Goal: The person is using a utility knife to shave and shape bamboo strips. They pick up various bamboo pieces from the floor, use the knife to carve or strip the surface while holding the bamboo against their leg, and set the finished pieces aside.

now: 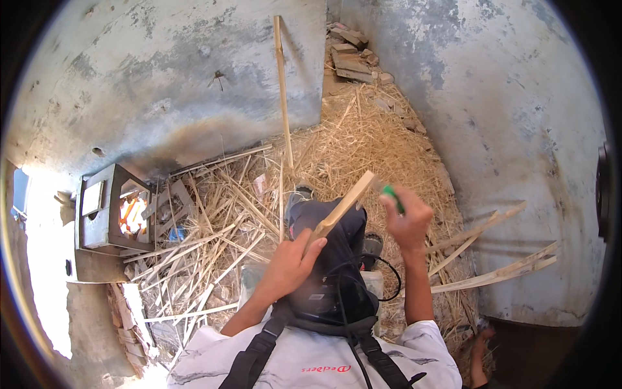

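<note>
My left hand (289, 267) is closed around the lower part of a split bamboo piece (350, 196), which slants up and to the right over my dark-trousered legs. A node shows partway along the bamboo. In my closed right hand (409, 219) is a green-handled knife (392, 198), held just right of the bamboo's upper end. Its blade is small and blurred, so I cannot tell whether it touches the bamboo.
Long bamboo strips (201, 259) lie heaped on the left, beside a box-like stand (103, 207). Shavings (369, 139) cover the floor ahead. A bamboo pole (282, 84) leans on the wall; split bamboo (499, 273) lies right. Another person's arm (479, 356) shows lower right.
</note>
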Motion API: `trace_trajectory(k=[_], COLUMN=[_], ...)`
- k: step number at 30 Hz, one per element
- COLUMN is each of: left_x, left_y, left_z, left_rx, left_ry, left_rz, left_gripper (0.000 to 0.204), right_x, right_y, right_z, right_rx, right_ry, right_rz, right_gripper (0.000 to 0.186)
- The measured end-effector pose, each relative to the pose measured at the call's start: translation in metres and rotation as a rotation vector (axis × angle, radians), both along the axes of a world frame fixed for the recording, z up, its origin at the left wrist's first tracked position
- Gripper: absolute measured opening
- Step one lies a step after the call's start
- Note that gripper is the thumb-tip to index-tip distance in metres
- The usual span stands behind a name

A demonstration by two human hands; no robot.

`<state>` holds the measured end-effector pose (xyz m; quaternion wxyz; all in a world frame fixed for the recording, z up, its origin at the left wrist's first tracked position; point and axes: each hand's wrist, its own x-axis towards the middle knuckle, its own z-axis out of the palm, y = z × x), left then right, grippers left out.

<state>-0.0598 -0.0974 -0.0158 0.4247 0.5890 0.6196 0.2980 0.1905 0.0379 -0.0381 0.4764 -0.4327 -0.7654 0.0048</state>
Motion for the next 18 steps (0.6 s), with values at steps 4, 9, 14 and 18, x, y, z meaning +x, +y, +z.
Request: trace_trajectory(k=[4, 9, 14, 18], left_x=[-0.008, -0.013, 0.012, 0.033], left_y=[-0.035, -0.012, 0.042, 0.076], left_z=[-0.006, -0.009, 0.023, 0.038], left_rx=[-0.107, 0.063, 0.216, 0.37], left_ry=[-0.022, 0.117, 0.152, 0.176], left_rz=[-0.105, 0.052, -0.001, -0.107], left_gripper=[0.037, 0.036, 0.037, 0.036], right_x=[0.094, 0.077, 0.005, -0.012], right_y=[0.062, 0.019, -0.01, -0.01], right_z=[0.009, 0.007, 0.022, 0.035], right_rx=[0.006, -0.55, -0.678, -0.687], right_ry=[0.171, 0.591, 0.725, 0.99], right_rz=[-0.484, 0.021, 0.287, 0.285], right_gripper=[0.04, 0.042, 0.038, 0.037])
